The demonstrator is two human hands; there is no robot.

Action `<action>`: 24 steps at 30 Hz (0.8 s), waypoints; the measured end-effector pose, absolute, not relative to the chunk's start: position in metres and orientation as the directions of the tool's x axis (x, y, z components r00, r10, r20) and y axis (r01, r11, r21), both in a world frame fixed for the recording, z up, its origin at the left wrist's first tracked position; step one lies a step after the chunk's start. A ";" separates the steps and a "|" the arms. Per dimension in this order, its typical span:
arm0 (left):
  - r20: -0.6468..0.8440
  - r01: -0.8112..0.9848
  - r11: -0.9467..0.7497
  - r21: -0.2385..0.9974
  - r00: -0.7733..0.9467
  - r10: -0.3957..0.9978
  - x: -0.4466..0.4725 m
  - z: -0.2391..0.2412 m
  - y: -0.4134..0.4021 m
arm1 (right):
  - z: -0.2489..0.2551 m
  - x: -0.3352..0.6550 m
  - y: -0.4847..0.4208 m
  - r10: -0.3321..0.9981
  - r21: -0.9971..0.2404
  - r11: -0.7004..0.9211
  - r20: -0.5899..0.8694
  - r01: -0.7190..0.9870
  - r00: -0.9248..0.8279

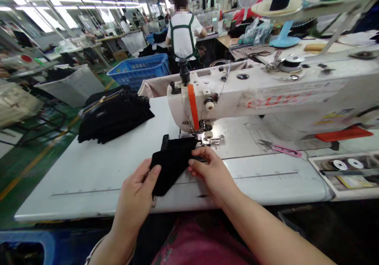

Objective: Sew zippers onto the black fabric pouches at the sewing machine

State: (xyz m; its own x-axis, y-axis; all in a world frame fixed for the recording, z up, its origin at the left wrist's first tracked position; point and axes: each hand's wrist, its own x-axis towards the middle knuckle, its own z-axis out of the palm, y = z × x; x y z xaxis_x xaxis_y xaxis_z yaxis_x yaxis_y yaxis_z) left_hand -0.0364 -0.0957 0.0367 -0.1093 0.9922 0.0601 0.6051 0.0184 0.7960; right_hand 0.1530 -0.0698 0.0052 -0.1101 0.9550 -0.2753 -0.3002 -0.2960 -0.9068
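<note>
A black fabric piece (171, 164) is held between my hands, just in front of the sewing machine (231, 91). My left hand (140, 188) grips its left edge, thumb on top and fingers underneath. At the right edge, my right hand (209, 168) pinches the cloth between thumb and fingertips. The upper right corner of the piece reaches the presser foot (204, 139); whether it lies under the foot I cannot tell. A dark strip (165, 142) stands up behind the fabric.
A stack of black fabric pieces (115, 115) lies on the white table (89, 170) at left. Pink-handled thread snips (280, 148) lie right of the needle. Bobbins (339, 164) sit in a side tray. Beyond are a blue basket (142, 69) and a person (183, 32) facing away.
</note>
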 end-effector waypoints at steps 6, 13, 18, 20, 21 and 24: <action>0.135 0.634 -0.051 0.772 -0.084 0.987 -0.030 0.047 -0.090 | 0.010 0.160 -0.068 0.951 -0.902 -0.309 -0.296 -0.301 -0.089; 0.140 0.625 -0.068 0.778 -0.067 0.988 -0.030 0.053 -0.084 | 0.013 0.152 -0.064 0.876 -0.846 -0.439 -0.328 -0.304 -0.354; 0.163 0.634 -0.090 0.768 -0.058 0.985 -0.030 0.055 -0.082 | 0.010 0.156 -0.056 0.962 -0.957 -0.233 -0.201 -0.173 -0.184; 0.184 0.656 -0.121 0.745 -0.028 0.983 -0.030 0.057 -0.082 | 0.016 0.157 -0.058 0.945 -0.947 -0.263 -0.216 -0.182 -0.246; 0.202 0.670 -0.149 0.728 -0.002 0.979 -0.031 0.058 -0.083 | 0.019 0.159 -0.064 0.934 -0.947 -0.280 -0.231 -0.155 -0.274; 0.266 0.719 -0.285 0.634 0.143 0.953 -0.033 0.060 -0.090 | 0.024 0.164 -0.097 0.912 -0.957 -0.291 -0.282 0.014 -0.297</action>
State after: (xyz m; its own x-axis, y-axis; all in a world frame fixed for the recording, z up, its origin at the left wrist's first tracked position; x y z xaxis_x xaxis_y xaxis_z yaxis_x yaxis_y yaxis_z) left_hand -0.0330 -0.0897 0.0596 0.1430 0.9532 0.2662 0.7186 -0.2850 0.6344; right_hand 0.1640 -0.0970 0.0241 -0.2967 0.9124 -0.2818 0.0144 -0.2908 -0.9567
